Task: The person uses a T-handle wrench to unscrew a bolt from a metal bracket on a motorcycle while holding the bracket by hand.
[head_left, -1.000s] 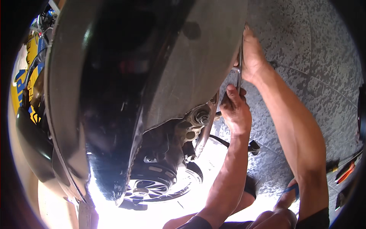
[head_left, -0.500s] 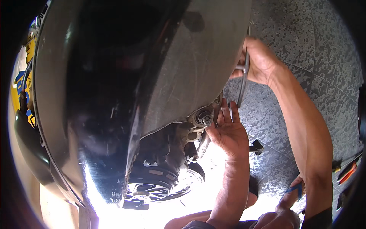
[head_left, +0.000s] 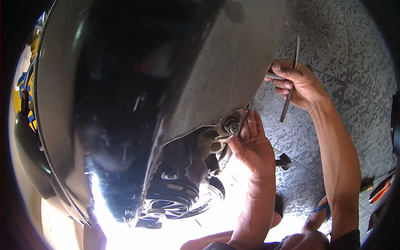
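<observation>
A large dark glossy body panel (head_left: 125, 75) fills the left and middle of the view. Below it is a metal bracket (head_left: 214, 146) with a bolt and round bushing (head_left: 231, 126). My left hand (head_left: 255, 148) touches there, palm up, fingers stretched along the bracket's right side and thumb just below the bolt. To the upper right, my right hand (head_left: 302, 83) grips a metal T-shaped wrench (head_left: 286, 110), its long bar running steeply through the fingers and its stem pointing left toward the panel edge.
A wheel (head_left: 173, 208) lies under the bracket in bright glare. A dark object (head_left: 284, 161) sits beside my left wrist on the speckled tiled floor (head_left: 366, 58). Tools with orange handles (head_left: 379, 191) lie at the far right. A sandalled foot (head_left: 318, 214) shows low right.
My right hand has moved rightward and down with the wrench, away from the panel edge. My left hand has left the wrench's lower end and moved onto the bracket by the bolt.
</observation>
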The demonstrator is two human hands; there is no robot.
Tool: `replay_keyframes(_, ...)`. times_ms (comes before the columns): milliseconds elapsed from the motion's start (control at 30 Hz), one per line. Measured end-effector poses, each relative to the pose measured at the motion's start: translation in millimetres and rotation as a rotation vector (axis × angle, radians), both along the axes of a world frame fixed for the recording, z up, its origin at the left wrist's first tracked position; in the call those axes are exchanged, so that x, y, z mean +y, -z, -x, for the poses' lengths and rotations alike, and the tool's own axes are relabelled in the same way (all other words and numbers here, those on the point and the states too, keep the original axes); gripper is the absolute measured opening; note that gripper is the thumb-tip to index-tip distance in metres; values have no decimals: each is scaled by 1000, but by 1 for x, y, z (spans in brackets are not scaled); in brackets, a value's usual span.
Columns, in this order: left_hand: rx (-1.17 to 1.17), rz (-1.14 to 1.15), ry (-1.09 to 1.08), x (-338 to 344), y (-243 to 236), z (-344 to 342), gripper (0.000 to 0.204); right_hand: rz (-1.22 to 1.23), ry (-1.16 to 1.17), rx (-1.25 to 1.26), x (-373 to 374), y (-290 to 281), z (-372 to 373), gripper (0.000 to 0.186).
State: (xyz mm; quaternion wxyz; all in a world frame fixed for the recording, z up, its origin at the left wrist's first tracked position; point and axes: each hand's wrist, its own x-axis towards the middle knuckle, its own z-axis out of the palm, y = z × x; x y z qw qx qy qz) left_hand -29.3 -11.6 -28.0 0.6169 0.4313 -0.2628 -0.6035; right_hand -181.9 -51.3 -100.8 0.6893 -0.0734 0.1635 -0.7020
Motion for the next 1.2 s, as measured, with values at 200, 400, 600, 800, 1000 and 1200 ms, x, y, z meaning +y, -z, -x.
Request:
replay_keyframes(200, 67, -56, 15, 6, 1, 0, 46, 94, 35, -30, -25, -20, -10, 32)
replay_keyframes(400, 116, -106, 8, 4, -6, 0, 42, 19, 86, 45, -24, -22, -6, 39)
replay_keyframes(600, 157, -157, -36, 8, -13, 15, 40, -33, 162, 61, -24, -32, -16, 39)
replay_keyframes(800, 163, -174, -1, 9, -17, 8, 39, -79, 150, 87, -21, -29, -10, 40)
replay_keyframes(1000, 184, -160, 17, 8, -19, 9, 37, -209, 264, 117, -4, -5, -10, 29)
replay_keyframes(1200, 213, -162, 19, 10, -14, 4, 36, -322, 243, 40, -22, 1, -18, 19)
